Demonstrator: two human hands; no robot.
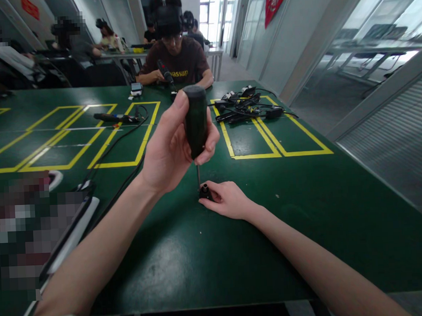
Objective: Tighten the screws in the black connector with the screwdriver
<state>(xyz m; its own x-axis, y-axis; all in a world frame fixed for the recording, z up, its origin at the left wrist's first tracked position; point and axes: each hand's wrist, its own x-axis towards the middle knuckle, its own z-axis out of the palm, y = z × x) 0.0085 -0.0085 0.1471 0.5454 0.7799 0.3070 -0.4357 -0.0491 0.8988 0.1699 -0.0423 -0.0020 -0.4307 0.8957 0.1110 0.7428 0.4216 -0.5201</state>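
Note:
My left hand (168, 141) is closed around the thick dark handle of a screwdriver (196, 123), held upright over the table. Its thin metal shaft points straight down, and the tip meets or nearly meets a small black part (205, 192) with a round stub on top. My right hand (228, 199) pinches that part against the green tabletop (215, 260) from the right. Fingers hide much of the part, so I cannot tell what kind it is or whether the tip sits in a screw.
A heap of black cables and adapters (243, 105) lies at the far right within yellow tape. A black corded tool (116, 118) rests at the far left. Blurred-out devices (56, 220) lie near my left forearm. Across the table a person (178, 57) holds a power screwdriver (165, 71).

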